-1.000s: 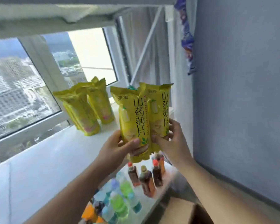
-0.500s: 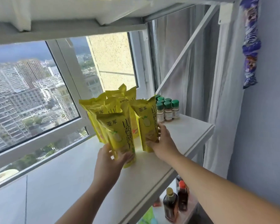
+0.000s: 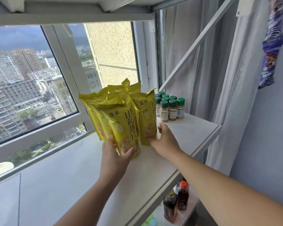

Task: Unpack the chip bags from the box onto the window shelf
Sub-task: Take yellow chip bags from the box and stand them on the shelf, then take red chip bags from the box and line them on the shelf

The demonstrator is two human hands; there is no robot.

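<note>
Several yellow chip bags stand upright in a cluster on the white window shelf, close to the window. My left hand grips the bottom of the front chip bag, thumb across its face. My right hand holds the lower right edge of the right chip bag, which stands on the shelf. Behind them are the other chip bags, partly hidden. The box is out of view.
A group of green-capped spice jars stands on the shelf just right of the bags. Dark sauce bottles sit on a lower shelf. A white diagonal brace and curtain rise at right; a purple snack strip hangs on the wall.
Both hands carried two chip bags up from above the lower shelf to the window shelf and set them beside the earlier bags. Since half a second ago they barely moved.
</note>
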